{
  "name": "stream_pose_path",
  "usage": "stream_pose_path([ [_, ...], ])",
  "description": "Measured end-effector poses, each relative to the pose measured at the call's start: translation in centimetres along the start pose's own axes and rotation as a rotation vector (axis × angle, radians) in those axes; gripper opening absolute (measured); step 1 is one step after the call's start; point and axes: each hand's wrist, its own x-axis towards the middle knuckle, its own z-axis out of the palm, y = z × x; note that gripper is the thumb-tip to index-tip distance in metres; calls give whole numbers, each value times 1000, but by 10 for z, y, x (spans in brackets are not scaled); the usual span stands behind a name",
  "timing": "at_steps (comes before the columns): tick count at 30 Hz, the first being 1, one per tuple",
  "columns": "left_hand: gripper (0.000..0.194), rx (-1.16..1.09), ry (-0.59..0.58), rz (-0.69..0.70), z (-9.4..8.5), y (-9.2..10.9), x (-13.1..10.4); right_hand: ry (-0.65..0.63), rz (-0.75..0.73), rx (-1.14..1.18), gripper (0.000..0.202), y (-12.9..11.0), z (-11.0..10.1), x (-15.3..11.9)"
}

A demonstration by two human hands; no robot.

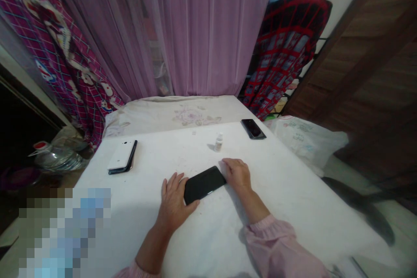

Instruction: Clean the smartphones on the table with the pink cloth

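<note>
A black phone (203,184) lies flat and slightly slanted on the white-covered table (156,156), its dark glossy face up. My left hand (176,200) rests at its left end, fingers spread, the thumb along the near edge and the other fingers around the far left corner. At the right end is my right hand (237,173), its fingers bent together beside the phone's corner; whether they pinch anything is too small to tell. Just beyond the phone stands a small white bottle (219,143).
Stacked phones, a white one (123,155) on top, lie at the left. Another dark phone (253,129) lies at the far right edge. A floral cloth (192,115) covers the table's back, before purple curtains (202,30). A plastic bag (302,139) is right of the table.
</note>
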Motion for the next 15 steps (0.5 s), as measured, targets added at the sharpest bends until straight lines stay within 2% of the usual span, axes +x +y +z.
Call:
stream_pose_path([
  [3, 59, 28, 32, -30, 2, -2, -2, 65, 44, 158, 29, 10, 4, -2],
  [6, 63, 75, 63, -85, 3, -3, -8, 77, 94, 313, 32, 8, 7, -2],
  [9, 64, 112, 77, -105, 1, 1, -18, 45, 92, 391, 31, 1, 8, -2],
  [13, 51, 129, 78, -113, -10, 12, -25, -30, 37, 407, 27, -8, 6, -3],
  [15, 55, 124, 61, -48, -17, 15, -21, -89, -22, 374, 24, -12, 6, -3],
])
